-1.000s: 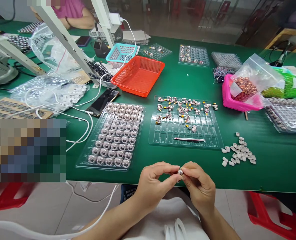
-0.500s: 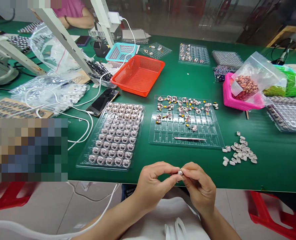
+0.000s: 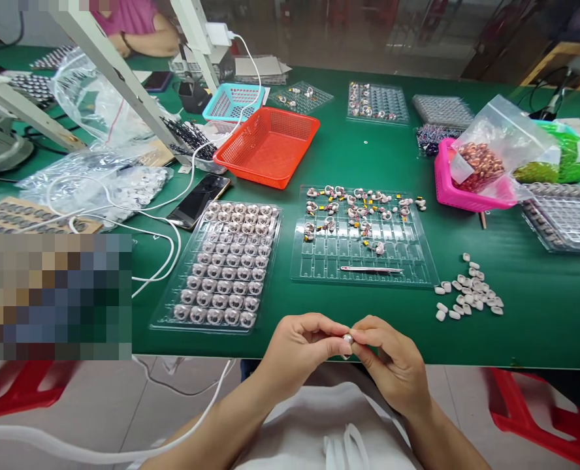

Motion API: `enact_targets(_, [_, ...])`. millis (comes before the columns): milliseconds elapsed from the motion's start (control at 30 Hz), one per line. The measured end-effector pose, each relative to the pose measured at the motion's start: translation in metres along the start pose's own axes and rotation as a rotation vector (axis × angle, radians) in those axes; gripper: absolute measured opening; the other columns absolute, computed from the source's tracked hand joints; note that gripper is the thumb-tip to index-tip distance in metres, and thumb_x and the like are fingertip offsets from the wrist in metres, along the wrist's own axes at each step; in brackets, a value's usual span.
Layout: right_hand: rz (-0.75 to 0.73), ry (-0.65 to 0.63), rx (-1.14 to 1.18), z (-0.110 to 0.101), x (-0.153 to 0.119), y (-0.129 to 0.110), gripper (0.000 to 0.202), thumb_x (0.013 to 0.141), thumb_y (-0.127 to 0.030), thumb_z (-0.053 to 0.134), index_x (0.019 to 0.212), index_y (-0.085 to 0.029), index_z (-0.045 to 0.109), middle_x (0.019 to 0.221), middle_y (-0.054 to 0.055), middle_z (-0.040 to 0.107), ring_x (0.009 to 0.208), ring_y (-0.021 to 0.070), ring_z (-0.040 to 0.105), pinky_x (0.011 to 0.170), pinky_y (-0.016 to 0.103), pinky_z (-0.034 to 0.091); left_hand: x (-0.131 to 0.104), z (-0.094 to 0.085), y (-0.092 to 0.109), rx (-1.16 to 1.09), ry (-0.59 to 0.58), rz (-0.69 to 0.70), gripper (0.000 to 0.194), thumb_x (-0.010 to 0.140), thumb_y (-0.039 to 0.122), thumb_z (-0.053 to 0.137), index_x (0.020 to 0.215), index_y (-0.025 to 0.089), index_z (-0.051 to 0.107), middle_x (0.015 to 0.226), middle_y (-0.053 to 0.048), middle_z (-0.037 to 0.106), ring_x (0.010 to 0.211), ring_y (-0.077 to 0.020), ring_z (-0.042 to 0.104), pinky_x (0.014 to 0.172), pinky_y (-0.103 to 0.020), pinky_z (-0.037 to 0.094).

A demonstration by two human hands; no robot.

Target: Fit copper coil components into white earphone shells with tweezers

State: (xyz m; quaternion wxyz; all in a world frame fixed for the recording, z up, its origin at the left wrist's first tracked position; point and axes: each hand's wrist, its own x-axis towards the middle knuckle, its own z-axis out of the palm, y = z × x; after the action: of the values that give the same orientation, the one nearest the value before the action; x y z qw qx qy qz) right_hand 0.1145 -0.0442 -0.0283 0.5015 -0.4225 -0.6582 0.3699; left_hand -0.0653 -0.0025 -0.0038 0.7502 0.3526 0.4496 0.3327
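Note:
Between the fingertips of my left hand [image 3: 297,349] and my right hand [image 3: 392,356] is a small shiny rounded part [image 3: 348,339], just over the table's front edge. Both hands pinch it, and the fingers cover most of it. Beyond them lies a clear tray [image 3: 319,264] with several small wired parts [image 3: 366,228] in its upper rows and tweezers [image 3: 371,269] across its lower rows. To the left a second clear tray [image 3: 160,320] is filled with rows of shiny rounded shells [image 3: 220,287]. Loose white caps [image 3: 479,287] lie scattered to the right.
An orange basket [image 3: 270,153] and a light-blue basket [image 3: 231,101] stand further back. A phone [image 3: 199,199] and white cables [image 3: 172,241] lie left. At right is a pink basket [image 3: 449,189] with a bag of copper-coloured parts [image 3: 481,163]. Another person's arm [image 3: 153,39] rests at the far left.
My hands have turned the small part slightly, and more of its shiny surface shows between the fingertips. The whole view has shifted a little.

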Motion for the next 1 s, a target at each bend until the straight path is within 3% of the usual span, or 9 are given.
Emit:
enact_targets(100, [0.025,-0.080,0.042,-0.004,0.004,-0.003,0.030,0.091,-0.004,0.059,0.110,-0.025,0.067,0.087,0.005,0.070,0.076,0.0182,0.065,0.065,0.030,0.054,0.005,-0.005,0.002,-0.143,-0.106,-0.131,0.025,0.055,0.015,0.092,0.075,0.014,0.076,0.064,-0.002,0.077,0.060,-0.0154,0.070,0.066,-0.027,0.057])
enact_targets(200, [0.053,-0.133,0.089,-0.006,0.006,-0.006,0.029,0.091,-0.004,0.060,0.110,-0.025,0.068,0.085,0.005,0.070,0.076,0.0176,0.066,0.066,0.030,0.053,0.007,-0.007,0.003,-0.174,-0.164,-0.149,0.027,0.053,0.012,0.092,0.073,0.014,0.074,0.062,-0.002,0.076,0.057,-0.0133,0.070,0.063,-0.024,0.056])
enact_targets(667, [0.076,-0.135,0.165,-0.003,0.005,-0.008,0.027,0.088,-0.001,0.064,0.099,-0.025,0.069,0.082,0.002,0.068,0.073,0.0148,0.064,0.064,0.025,0.050,0.003,-0.008,-0.003,-0.229,-0.182,-0.099,0.022,0.054,0.009,0.092,0.066,0.013,0.073,0.064,-0.003,0.077,0.057,-0.0154,0.072,0.059,-0.025,0.059])
enact_targets(833, [0.042,-0.115,0.168,-0.003,0.004,-0.009,0.034,0.089,0.001,0.061,0.107,-0.026,0.069,0.084,0.003,0.068,0.073,0.0153,0.063,0.062,0.026,0.049,-0.001,-0.004,0.003,-0.097,-0.104,-0.094,0.022,0.051,0.009,0.091,0.064,0.014,0.074,0.062,-0.001,0.075,0.056,-0.0146,0.068,0.057,-0.025,0.055])
enact_targets(1000, [0.034,-0.023,0.170,0.000,-0.003,-0.002,0.037,0.090,0.001,0.058,0.112,-0.028,0.069,0.089,0.004,0.068,0.076,0.0169,0.062,0.064,0.029,0.050,-0.005,0.000,0.005,0.154,0.038,0.087,0.014,0.057,0.013,0.089,0.061,0.017,0.077,0.064,-0.002,0.074,0.065,-0.0152,0.063,0.064,-0.025,0.050])
